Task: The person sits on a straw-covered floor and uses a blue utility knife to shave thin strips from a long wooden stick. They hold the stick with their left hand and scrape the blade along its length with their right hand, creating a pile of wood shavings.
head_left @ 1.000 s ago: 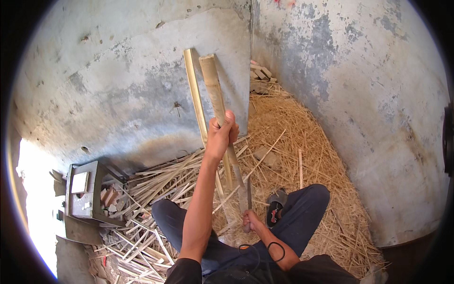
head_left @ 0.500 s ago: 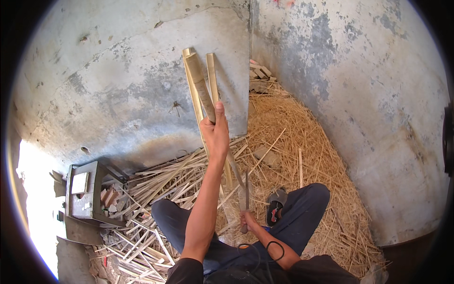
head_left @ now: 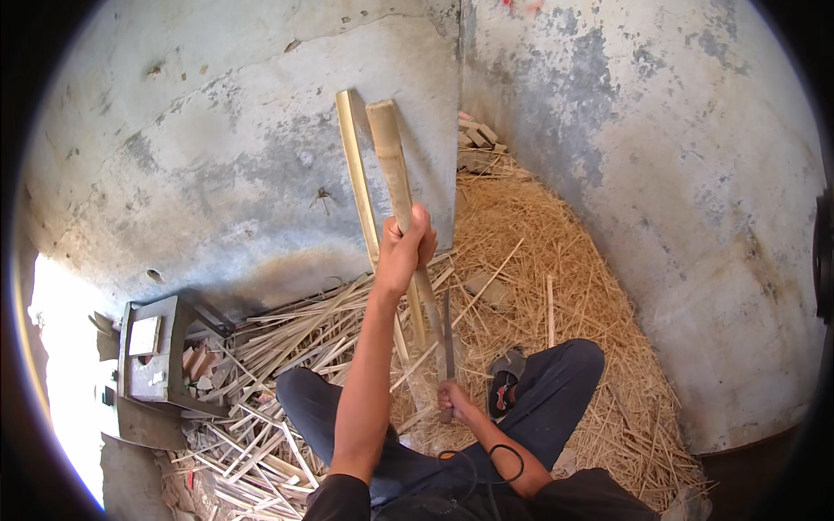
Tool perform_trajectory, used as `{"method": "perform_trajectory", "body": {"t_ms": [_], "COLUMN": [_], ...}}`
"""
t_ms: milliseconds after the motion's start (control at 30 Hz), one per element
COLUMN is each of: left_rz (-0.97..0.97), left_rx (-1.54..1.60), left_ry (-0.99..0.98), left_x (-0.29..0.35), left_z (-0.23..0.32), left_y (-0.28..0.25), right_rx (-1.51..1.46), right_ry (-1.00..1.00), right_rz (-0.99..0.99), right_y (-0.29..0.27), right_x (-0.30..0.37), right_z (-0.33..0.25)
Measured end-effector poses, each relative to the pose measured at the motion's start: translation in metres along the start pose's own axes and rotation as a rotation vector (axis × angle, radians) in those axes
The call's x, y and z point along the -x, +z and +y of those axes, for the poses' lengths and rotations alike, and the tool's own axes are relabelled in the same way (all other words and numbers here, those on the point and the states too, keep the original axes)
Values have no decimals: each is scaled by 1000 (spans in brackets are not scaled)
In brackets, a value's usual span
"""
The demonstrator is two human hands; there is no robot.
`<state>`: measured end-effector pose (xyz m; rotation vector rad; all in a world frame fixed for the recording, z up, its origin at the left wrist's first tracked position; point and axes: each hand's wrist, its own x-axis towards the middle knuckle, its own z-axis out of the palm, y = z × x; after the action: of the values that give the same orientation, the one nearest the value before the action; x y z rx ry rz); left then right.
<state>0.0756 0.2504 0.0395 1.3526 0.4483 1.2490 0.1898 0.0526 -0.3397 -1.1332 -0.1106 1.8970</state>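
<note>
My left hand is closed around a long split bamboo pole, raised in front of me. The pole's pale end points up toward the wall, and its lower part slants down past my hand. Just left of it, a yellowish bamboo strip leans against the wall and passes behind my forearm. Low between my knees, my right hand grips the handle of a knife. Its dark, narrow blade stands nearly upright, close beside the lower part of the pole. Whether blade and bamboo touch, I cannot tell.
Bamboo strips lie heaped at the left, and shavings cover the floor at the right. A dark wooden stool lies at the far left, with rubble by it. A stained wall rises ahead. My bent legs frame the work.
My left hand has come slightly down and to the right. The bamboo pole's upper end has swung right, away from the left strip and across where another strip showed.
</note>
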Motion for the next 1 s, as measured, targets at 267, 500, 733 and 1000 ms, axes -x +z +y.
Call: {"method": "perform_trajectory", "body": {"t_ms": [267,500,733,1000], "left_rz": [77,312,233,329], "left_rx": [-56,-293,-51,-133], "left_ry": [87,355,128,110], "left_x": [4,-2,8,11], "left_z": [8,-5,2,6], "left_y": [2,11,13,21], "right_rx": [82,185,227,183], "right_ry": [-113,-344,-103,-414], "right_rz": [180,104,140,129], "right_y": [-1,11,8,19], "right_x": [2,9,6,13], "right_z": [6,-19,-5,-34]}}
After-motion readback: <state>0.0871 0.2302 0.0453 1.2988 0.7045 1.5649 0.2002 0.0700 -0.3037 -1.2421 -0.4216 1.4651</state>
